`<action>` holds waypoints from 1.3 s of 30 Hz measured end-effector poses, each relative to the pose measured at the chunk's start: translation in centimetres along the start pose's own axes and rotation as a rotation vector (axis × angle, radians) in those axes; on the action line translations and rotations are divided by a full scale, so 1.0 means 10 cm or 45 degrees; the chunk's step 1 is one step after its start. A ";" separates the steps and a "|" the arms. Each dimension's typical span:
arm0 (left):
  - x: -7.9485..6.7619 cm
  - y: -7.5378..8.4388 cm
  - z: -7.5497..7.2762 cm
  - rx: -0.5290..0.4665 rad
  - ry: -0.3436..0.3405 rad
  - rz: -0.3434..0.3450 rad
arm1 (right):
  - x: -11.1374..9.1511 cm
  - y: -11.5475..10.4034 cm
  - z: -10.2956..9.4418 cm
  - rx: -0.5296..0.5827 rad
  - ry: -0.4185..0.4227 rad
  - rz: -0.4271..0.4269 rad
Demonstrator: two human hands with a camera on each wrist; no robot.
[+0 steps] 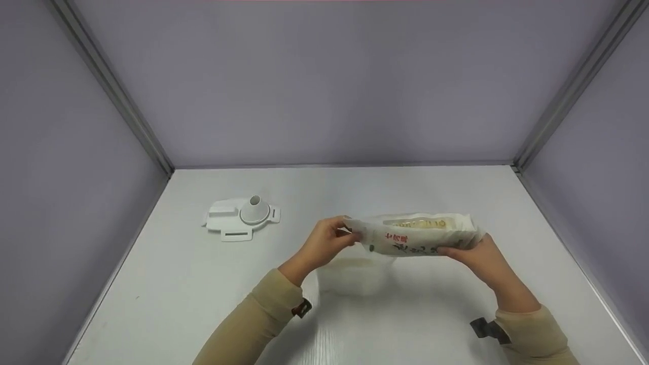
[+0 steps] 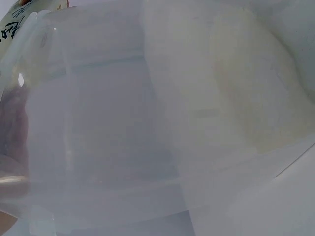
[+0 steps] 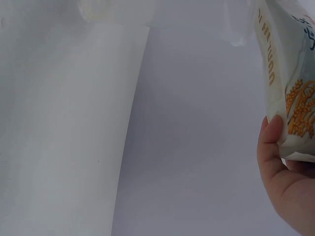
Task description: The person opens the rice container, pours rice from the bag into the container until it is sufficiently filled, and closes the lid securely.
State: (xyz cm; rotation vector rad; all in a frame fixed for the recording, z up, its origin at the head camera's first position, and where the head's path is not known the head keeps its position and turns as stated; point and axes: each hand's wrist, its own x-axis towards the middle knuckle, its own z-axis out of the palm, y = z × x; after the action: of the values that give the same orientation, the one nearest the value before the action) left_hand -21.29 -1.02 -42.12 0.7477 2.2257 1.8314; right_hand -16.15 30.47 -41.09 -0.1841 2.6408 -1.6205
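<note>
In the head view, a whitish printed packet [image 1: 405, 238] with red and black lettering is held level between both hands. My left hand [image 1: 329, 241] pinches its left end. The right hand [image 1: 479, 258] grips the other end, thumb along the front; the right wrist view shows this hand [image 3: 290, 177] below orange grain ears on the packet [image 3: 290, 83]. Under the packet's left end stands a translucent plastic container [image 1: 350, 279]. It fills most of the left wrist view, where the container [image 2: 113, 123] shows something pale at one end. The packet's contents are hidden.
A white plastic lid [image 1: 228, 220] with side tabs and a cone-shaped spout [image 1: 255, 209] lies on the white table [image 1: 167, 284], left of the container. Grey panels [image 1: 345, 86] close in the back and both sides.
</note>
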 end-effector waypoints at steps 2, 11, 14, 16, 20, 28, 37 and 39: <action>-0.01 0.00 0.00 0.014 -0.003 0.015 | 0.00 0.00 0.00 0.001 -0.005 -0.003; 0.02 0.01 0.00 0.034 -0.003 0.086 | 0.01 -0.03 -0.04 -0.003 -0.007 -0.028; 0.04 0.03 0.00 0.046 -0.004 0.094 | 0.01 -0.05 -0.07 -0.018 0.003 -0.028; 0.05 0.06 0.00 0.058 -0.005 0.097 | 0.01 -0.06 -0.08 -0.030 0.002 -0.022; 0.06 0.10 0.00 0.083 -0.006 0.091 | 0.01 -0.07 -0.11 -0.067 -0.002 -0.007; 0.05 0.27 0.03 0.091 -0.013 0.063 | -0.01 -0.08 -0.15 -0.078 0.015 0.005; 0.00 0.51 0.05 0.107 -0.011 0.082 | -0.02 -0.06 -0.18 0.045 0.020 -0.065; 0.01 0.51 0.06 0.106 -0.008 0.083 | -0.03 -0.06 -0.19 0.031 0.030 -0.051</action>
State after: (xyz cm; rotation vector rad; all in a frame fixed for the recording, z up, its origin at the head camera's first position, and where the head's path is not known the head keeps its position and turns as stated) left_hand -19.74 0.15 -37.35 0.8489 2.3120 1.7718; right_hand -15.97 31.89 -39.67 -0.2194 2.6502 -1.6762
